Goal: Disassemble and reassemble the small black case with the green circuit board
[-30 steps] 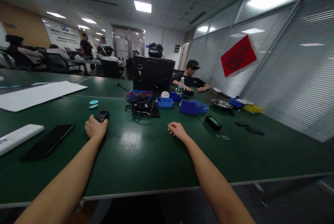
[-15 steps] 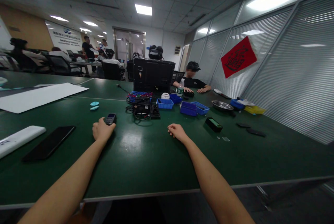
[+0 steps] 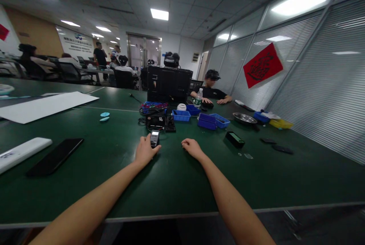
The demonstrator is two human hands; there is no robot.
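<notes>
My left hand (image 3: 145, 151) is wrapped around a small dark handheld device (image 3: 154, 138) with a pale screen at its top and what look like buttons below. It is at the green table's middle, just in front of a tangle of cables and black gadgets. The device's lower part is hidden by my fingers. To the right, my right hand (image 3: 192, 148) rests on the table with its fingers curled together, and nothing shows in them. A gap of bare tabletop separates it from the device.
Behind the cables stands a black monitor (image 3: 169, 84). Blue trays (image 3: 207, 121), a baseball (image 3: 181, 107) and a water bottle (image 3: 198, 98) sit nearby. A black box (image 3: 235, 139) lies right, a black slab (image 3: 55, 157) left. Across the table sits a person (image 3: 212, 91).
My left hand has moved right with the handheld device, from the left side to the table's middle. The device's screen now looks brighter. My right hand has stayed nearly in place.
</notes>
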